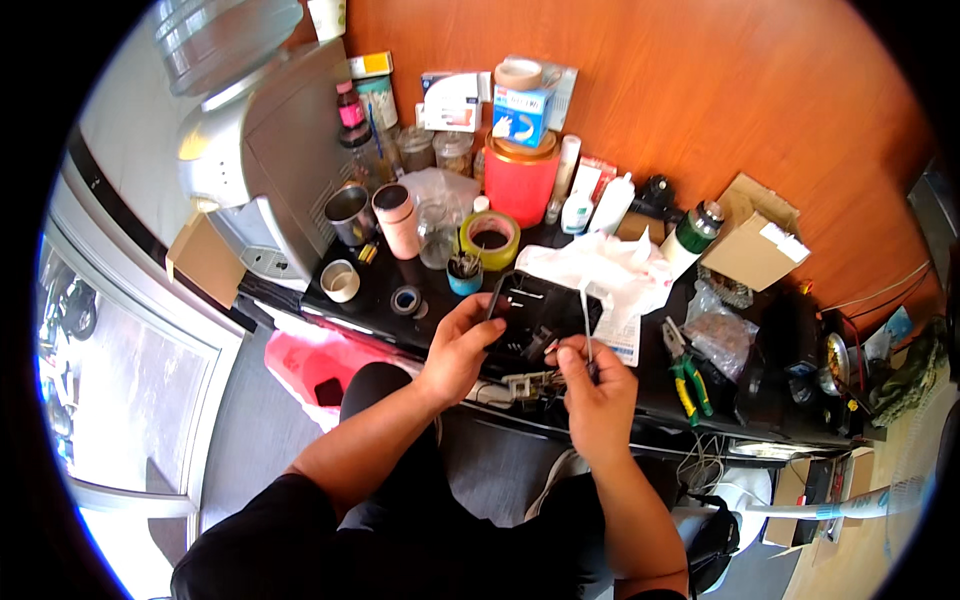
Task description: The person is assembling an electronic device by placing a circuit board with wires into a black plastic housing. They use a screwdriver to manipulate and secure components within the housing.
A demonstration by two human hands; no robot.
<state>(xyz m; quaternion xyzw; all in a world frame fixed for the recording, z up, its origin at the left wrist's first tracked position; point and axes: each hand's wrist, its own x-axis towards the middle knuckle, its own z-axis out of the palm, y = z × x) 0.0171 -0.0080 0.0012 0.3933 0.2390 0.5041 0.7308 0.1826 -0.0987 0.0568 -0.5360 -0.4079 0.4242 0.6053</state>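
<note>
The person's forearms come up from the lower edge, over dark trousers, to the near edge of a black table (385, 290). The right hand (592, 385) is closed around a thin metal tool (587, 325), pinched between fingers and thumb, its shaft standing up over a black device (540, 310). The left hand (462, 345) grips the device's left edge, fingers curled over the top and thumb below. The device lies at the table's front edge, tilted up toward the person, with a small metal part (525, 382) just beneath it between the two hands.

Just behind the device lies crumpled white paper (600, 268). To the right, pliers (685, 372) with green and yellow handles rest beside a clear plastic bag (722, 330). To the left, close to the left hand, are a small roll of dark tape (406, 299) and a blue cup (464, 275) full of small tools; a yellow tape roll (489, 238) sits just behind the cup. Further back stand a red canister (520, 178), a white bottle (610, 205), a green flask (690, 238) and a cardboard box (755, 245). A steel mug (350, 213) stands near a grey water dispenser (270, 150) at the left. The wall (700, 90) behind is orange-brown.
</note>
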